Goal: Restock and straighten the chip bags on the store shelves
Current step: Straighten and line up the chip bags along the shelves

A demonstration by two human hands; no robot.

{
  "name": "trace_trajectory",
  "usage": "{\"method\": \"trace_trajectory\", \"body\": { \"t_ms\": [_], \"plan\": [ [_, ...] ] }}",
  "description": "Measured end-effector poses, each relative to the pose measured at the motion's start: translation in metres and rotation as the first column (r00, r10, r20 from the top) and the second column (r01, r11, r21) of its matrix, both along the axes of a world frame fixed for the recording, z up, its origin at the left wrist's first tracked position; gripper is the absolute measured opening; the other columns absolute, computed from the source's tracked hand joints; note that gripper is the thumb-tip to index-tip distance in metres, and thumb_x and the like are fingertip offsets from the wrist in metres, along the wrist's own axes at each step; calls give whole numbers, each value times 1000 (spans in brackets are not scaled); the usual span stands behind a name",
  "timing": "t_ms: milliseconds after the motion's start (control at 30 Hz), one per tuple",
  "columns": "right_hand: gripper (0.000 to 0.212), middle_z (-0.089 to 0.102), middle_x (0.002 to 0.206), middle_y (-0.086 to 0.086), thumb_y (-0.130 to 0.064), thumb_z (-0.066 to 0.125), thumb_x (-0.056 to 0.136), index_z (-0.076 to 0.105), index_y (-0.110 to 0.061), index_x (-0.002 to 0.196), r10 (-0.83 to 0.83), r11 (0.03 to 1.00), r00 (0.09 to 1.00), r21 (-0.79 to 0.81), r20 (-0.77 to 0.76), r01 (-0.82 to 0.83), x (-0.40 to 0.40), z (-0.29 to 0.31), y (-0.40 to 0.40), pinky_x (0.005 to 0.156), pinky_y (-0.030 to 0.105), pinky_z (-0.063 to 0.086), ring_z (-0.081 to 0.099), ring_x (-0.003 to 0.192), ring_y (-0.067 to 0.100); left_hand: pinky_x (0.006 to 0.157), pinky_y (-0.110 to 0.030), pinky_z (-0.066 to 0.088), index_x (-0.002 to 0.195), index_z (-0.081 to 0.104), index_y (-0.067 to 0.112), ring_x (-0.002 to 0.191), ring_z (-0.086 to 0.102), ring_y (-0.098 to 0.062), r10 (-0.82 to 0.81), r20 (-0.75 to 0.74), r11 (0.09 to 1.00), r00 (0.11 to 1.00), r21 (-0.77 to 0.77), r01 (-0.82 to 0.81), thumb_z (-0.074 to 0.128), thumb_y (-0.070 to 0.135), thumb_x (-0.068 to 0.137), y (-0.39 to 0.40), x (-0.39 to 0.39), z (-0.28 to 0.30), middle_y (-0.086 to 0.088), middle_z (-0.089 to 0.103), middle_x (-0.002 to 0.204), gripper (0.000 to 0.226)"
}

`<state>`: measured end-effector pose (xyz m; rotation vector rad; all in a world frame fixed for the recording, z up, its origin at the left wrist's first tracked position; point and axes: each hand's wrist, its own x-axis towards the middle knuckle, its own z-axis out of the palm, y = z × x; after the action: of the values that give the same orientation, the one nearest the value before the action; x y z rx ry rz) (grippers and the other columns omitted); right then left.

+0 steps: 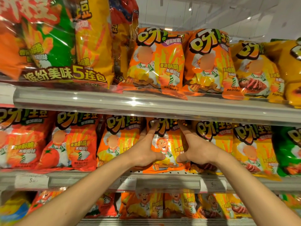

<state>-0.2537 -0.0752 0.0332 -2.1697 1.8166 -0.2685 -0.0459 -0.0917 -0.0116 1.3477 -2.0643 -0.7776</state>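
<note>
Both hands, left [143,152] and right [197,151], clasp an orange bag [167,144] at the middle shelf [162,174] front edge, straightening it; next, square it upright.

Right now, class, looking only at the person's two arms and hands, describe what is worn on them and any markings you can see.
Both forearms are bare up to the bottom edge of the picture: no sleeves or cuffs show. The left hand and right hand wear no gloves. No watch, bracelet or ring is visible on wrists or fingers, and no tattoos, bandages or other markings show. The fingernails are too blurred to judge.
</note>
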Motion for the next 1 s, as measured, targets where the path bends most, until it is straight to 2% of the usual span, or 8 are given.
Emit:
{"method": "trace_trajectory", "body": {
  "t_ms": [200, 300, 433, 567, 667, 767, 867, 1000],
  "plan": [
    [123, 11, 165, 7, -35, 85, 78, -8, -28, 159, 24, 999, 997, -24, -79, -26, 1, -7, 1, 115, 30, 30, 22, 150, 25, 106, -20, 20, 153, -13, 49, 154, -9, -18, -1, 31, 998, 1000, 55, -1, 84, 29, 78, 3, -4, 4, -3, -20, 166, 125],
    [122, 2, 167, 7, -33, 84, 80, -8, -27, 159, 4, 999, 998, -41, -69, -7, 0, -7, 2, 115, 29, 28, 18, 152, 25, 90, -9, 33, 153, -15, 48, 154, -6, -17, 17, 25, 1000, 1000, 14, -17, 82, 22, 81, 3, -6, 7, 0, -28, 163, 124],
    [116, -6, 168, 9, -32, 80, 84, -9, -24, 159, -35, 999, 994, -35, -99, 32, 5, -9, 4, 116, 32, 28, 16, 153, 28, 83, -17, 51, 152, -17, 49, 154, 5, -20, 27, 33, 1000, 999, -7, -27, 80, 17, 82, 2, -10, 7, 1, -34, 161, 125],
    [112, -8, 167, 11, -33, 77, 87, -9, -25, 159, -53, 998, 993, -23, -104, 51, 9, -10, 7, 116, 36, 32, 21, 151, 32, 100, -16, 28, 153, -15, 48, 154, -6, -20, 25, 21, 998, 999, -55, -23, 79, 26, 84, 7, -8, 1, -1, -29, 164, 119],
    [111, -9, 167, 8, -41, 73, 89, -11, -29, 159, -55, 998, 995, -48, -80, 51, 8, -9, 13, 116, 37, 33, 25, 150, 32, 113, -28, 29, 157, -5, 44, 153, 13, -25, 72, 93, 973, 993, -225, -49, 69, 43, 90, 22, 2, -1, -2, -15, 167, 100],
    [93, 6, 166, 11, -53, 58, 95, -2, -23, 160, -49, 975, 994, -222, -102, 26, 13, -9, 21, 118, 35, 26, 24, 150, 30, 112, -38, 35, 156, 21, 32, 144, 31, -26, 188, 163, 883, 969, -459, -94, 50, 46, 100, 31, 24, -5, -6, 21, 159, 65],
    [76, 37, 153, 16, -63, 34, 100, 21, -16, 158, -72, 911, 980, -413, -183, -10, 28, -19, 21, 117, 43, 30, 36, 140, 35, 94, -46, 48, 142, 48, 20, 122, 50, -35, 378, 249, 733, 892, -669, -123, 39, 39, 101, 25, 49, -9, -13, 51, 136, 47],
    [72, 53, 146, 13, -67, 21, 99, 38, -21, 152, -59, 862, 969, -502, -240, -72, 55, -37, 6, 112, 57, 30, 47, 134, 36, 114, -47, 26, 148, 45, 26, 142, 36, -33, 490, 332, 732, 806, -659, -173, 28, 49, 102, 11, 64, -15, -8, 41, 156, 54]
  ]
}}
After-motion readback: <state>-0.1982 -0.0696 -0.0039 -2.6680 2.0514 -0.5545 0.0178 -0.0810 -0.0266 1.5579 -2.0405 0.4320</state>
